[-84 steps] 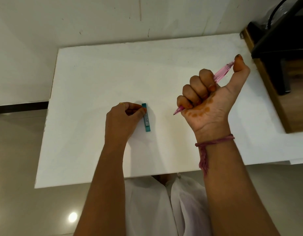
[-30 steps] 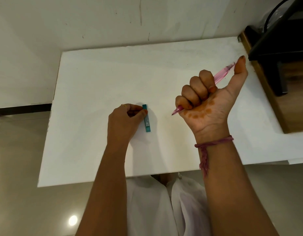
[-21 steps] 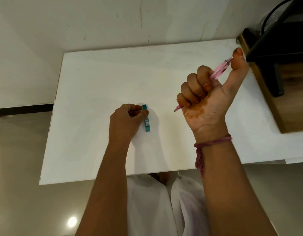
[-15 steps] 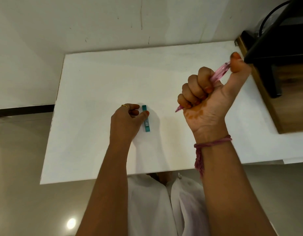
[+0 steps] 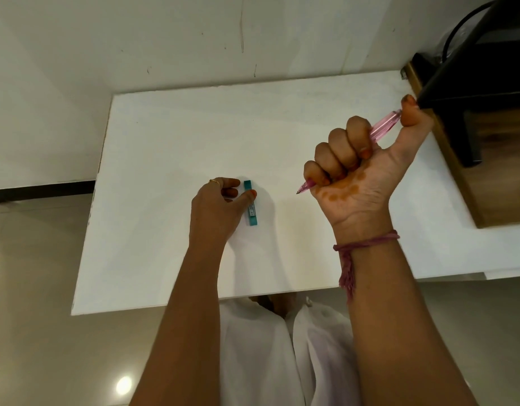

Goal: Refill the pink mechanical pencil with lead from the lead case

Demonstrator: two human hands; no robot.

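Observation:
The pink mechanical pencil [image 5: 384, 126] is gripped in the fist of my right hand [image 5: 361, 171], raised above the white table [image 5: 171, 136]. Its tip points down to the left and my thumb rests on its top end. The small teal lead case [image 5: 251, 207] lies flat on the table near the middle. My left hand [image 5: 218, 209] rests beside it, the thumb touching the case's left edge and the fingers curled loosely.
A dark device with a cable [image 5: 481, 68] stands on a wooden surface [image 5: 498, 177] at the right, close to my right thumb. A white wall [image 5: 194, 39] runs behind the table. My white clothing [image 5: 267, 356] shows below the front edge.
My right thumb has settled onto the pencil's top end, and the fist has shifted a little up and right. The left hand and lead case stay where they were.

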